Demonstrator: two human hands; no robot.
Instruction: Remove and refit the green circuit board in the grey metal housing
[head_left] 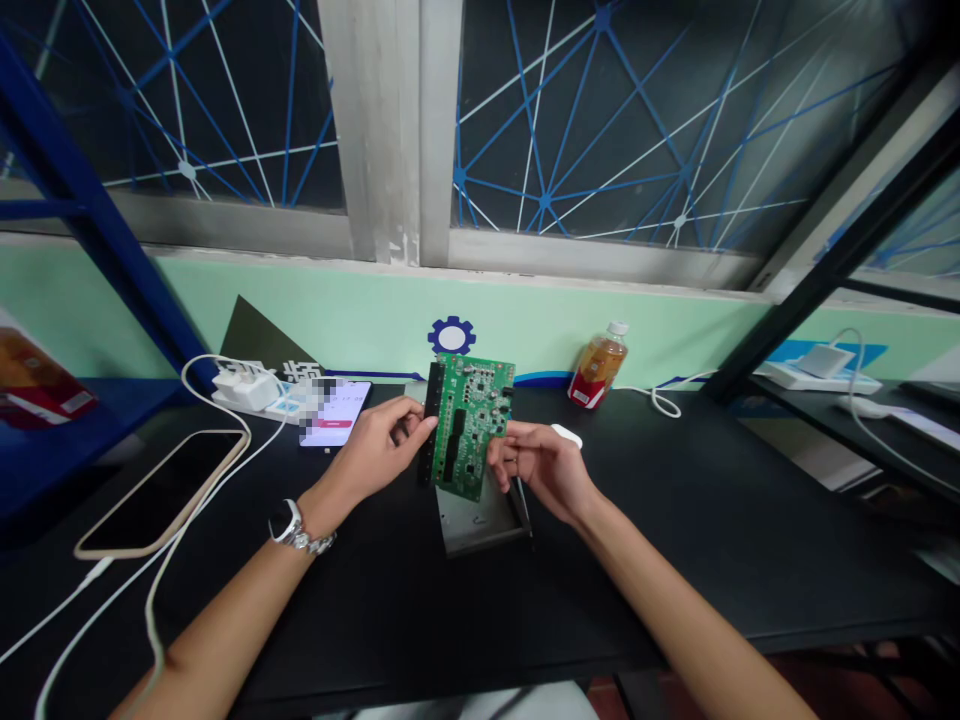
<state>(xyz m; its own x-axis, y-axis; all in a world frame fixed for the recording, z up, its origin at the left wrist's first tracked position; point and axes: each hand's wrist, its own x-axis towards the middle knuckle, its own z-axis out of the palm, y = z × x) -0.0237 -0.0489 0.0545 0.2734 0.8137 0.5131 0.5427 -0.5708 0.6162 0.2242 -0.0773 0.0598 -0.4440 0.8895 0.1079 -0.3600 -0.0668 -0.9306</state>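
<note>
A green circuit board (471, 420) with black connectors along its left edge is held up over the black table (675, 540), tilted towards me. My left hand (382, 445) grips its left edge, thumb on the connectors; a watch sits on that wrist. My right hand (540, 465) pinches the board's lower right edge with curled fingers. Under the board a grey metal housing (480, 522) lies flat on the table.
A phone (161, 490) on a white cable lies at the left, a second lit phone (334, 412) and a white power strip (251, 390) behind it. An orange drink bottle (598, 367) leans at the wall. A small white object (568, 435) lies beside my right hand. Blue shelving stands left.
</note>
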